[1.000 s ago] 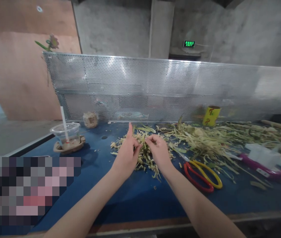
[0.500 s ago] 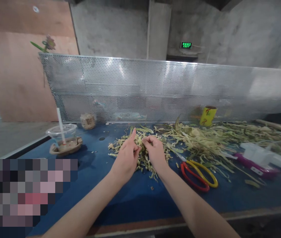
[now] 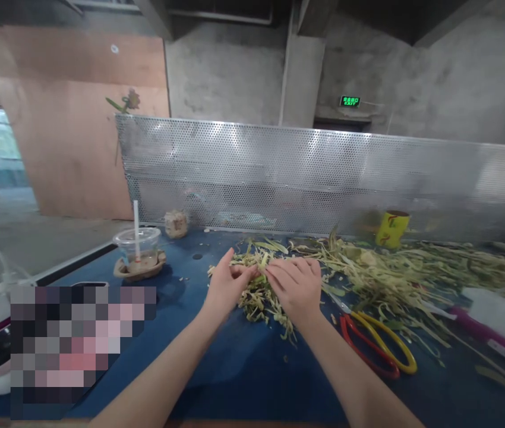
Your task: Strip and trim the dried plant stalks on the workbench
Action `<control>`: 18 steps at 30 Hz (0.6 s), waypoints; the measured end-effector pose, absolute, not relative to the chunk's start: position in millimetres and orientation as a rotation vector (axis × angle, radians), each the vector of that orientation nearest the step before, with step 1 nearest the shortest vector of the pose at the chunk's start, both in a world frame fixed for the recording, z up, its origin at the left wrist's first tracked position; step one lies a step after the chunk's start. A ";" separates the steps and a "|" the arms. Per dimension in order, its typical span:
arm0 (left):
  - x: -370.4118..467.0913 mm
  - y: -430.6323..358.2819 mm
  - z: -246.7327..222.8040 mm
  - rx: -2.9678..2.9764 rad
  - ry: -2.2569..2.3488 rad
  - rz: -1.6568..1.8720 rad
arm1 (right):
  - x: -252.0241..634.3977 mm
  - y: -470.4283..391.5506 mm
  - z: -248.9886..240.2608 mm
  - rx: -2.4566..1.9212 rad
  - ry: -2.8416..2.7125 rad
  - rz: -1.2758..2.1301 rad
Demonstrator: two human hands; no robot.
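Over a heap of short, dried, pale green plant pieces [image 3: 256, 304], my two hands meet with fingertips close together. My left hand [image 3: 226, 288] is closed in a pinch, with one finger pointing up and away. My right hand [image 3: 297, 291] is also closed, back of the hand up, its fingertips pressed together. A pale green plant strip [image 3: 262, 266] shows between the fingertips of both hands; its ends are partly hidden. Right of my right hand lie scissors [image 3: 375, 343] with one red and one yellow handle, tips toward the heap.
A pile of long dried leaves [image 3: 381, 276] spreads to the right, beside a yellow tube [image 3: 393, 229] and a purple-handled tool [image 3: 497, 342]. Leftward stand a lidded cup [image 3: 139, 244] with a straw and a small pale jar [image 3: 176, 224]. A perforated metal panel [image 3: 243, 154] closes the back.
The view has shifted, so the table things appear lower and farther right. My right hand has turned, its back now more visible and its fingers closer together. Both hands stay over the heap.
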State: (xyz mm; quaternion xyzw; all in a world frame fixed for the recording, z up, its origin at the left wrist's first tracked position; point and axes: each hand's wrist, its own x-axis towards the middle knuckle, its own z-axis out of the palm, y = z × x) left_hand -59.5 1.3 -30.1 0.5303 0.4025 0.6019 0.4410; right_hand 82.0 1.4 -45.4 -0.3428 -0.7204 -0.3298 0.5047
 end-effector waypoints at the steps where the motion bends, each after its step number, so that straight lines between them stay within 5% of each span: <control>1: -58.8 0.7 -29.7 1.215 0.966 1.480 | 82.0 1.0 -45.1 -0.809 -1.748 -0.797; 18: -62.8 -0.2 -33.1 1.108 1.010 1.387 | 76.8 1.8 -38.2 -0.533 -1.913 -0.031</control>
